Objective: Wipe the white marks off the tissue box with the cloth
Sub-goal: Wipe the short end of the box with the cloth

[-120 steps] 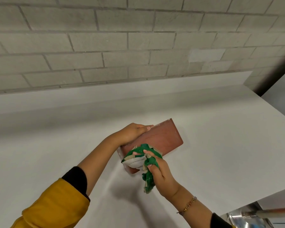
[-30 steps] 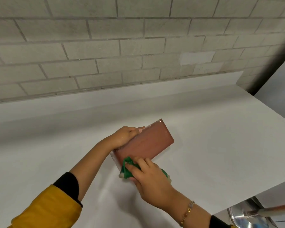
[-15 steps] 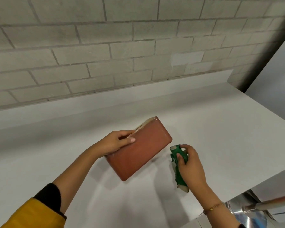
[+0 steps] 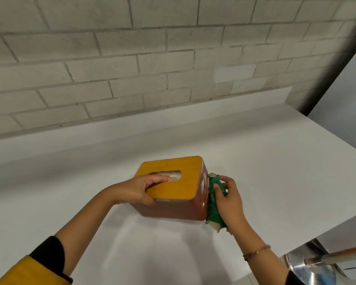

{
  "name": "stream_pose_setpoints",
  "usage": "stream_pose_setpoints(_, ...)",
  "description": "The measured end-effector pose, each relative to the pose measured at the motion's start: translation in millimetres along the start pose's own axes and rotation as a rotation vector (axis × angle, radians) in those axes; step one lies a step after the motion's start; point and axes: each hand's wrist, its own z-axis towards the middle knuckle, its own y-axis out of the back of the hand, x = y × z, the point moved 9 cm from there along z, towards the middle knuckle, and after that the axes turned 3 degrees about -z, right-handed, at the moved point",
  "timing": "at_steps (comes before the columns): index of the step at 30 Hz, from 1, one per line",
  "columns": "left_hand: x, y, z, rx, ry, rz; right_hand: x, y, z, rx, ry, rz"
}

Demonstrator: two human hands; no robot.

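Observation:
The tissue box (image 4: 179, 208) stands upright on the white counter (image 4: 255, 161), reddish-brown with an orange lid and an oval slot. White marks (image 4: 204, 186) show on its right end face. My left hand (image 4: 140, 190) grips the lid's near-left edge, one finger reaching into the slot. My right hand (image 4: 227, 199) holds the crumpled green cloth (image 4: 214, 210) and presses it against that right end face, below and beside the marks.
A grey brick wall (image 4: 152, 58) rises behind the counter. The counter's right edge drops off near a metal pan with a long handle (image 4: 317, 264) at the bottom right. A pale panel (image 4: 345, 95) stands to the right.
The box was tipped with its side facing up; now it stands upright with the lid on top. My right hand brought the cloth from the counter against the box's right end.

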Motion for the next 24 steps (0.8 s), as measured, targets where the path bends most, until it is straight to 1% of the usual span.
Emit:
stream_pose_setpoints(3, 1, -3, 3, -0.003, 0.087, 0.18, 5, -19, -9, 0.05, 0.007, 0.062)
stream_pose_setpoints(4, 1, -3, 4, -0.02, 0.103, 0.201, 5, -24, -11, 0.062, -0.002, 0.086)
stream_pose_setpoints(6, -2, -3, 4, -0.066, 0.092, 0.126, 3, -28, -12, 0.08, -0.043, 0.15)
stream_pose_setpoints(8, -13, 1, 4, -0.178, 0.029, 0.007, 4, -29, -13, 0.091, -0.081, 0.215)
stream_pose_setpoints(11, -23, 15, 3, -0.44, -0.031, -0.006, 12, -30, -15, 0.095, -0.092, 0.293)
stream_pose_setpoints(12, -25, 19, 3, -0.505, -0.031, 0.002, 15, -31, -17, 0.097, -0.093, 0.326)
stream_pose_setpoints(14, -25, 25, 2, -0.562, 0.021, 0.032, 21, -31, -19, 0.098, -0.105, 0.398)
stream_pose_setpoints(16, -26, 27, 2, -0.538, 0.064, 0.02, 26, -29, -21, 0.089, -0.129, 0.469)
stream_pose_setpoints(19, -27, 29, 0, -0.482, 0.052, -0.126, 34, -17, -22, 0.044, -0.129, 0.527)
stream_pose_setpoints(22, -27, 37, -5, -0.41, -0.019, -0.302, 51, 4, -22, 0.002, -0.029, 0.506)
stream_pose_setpoints(24, -25, 41, -8, -0.366, -0.056, -0.361, 67, 14, -23, 0.028, 0.051, 0.481)
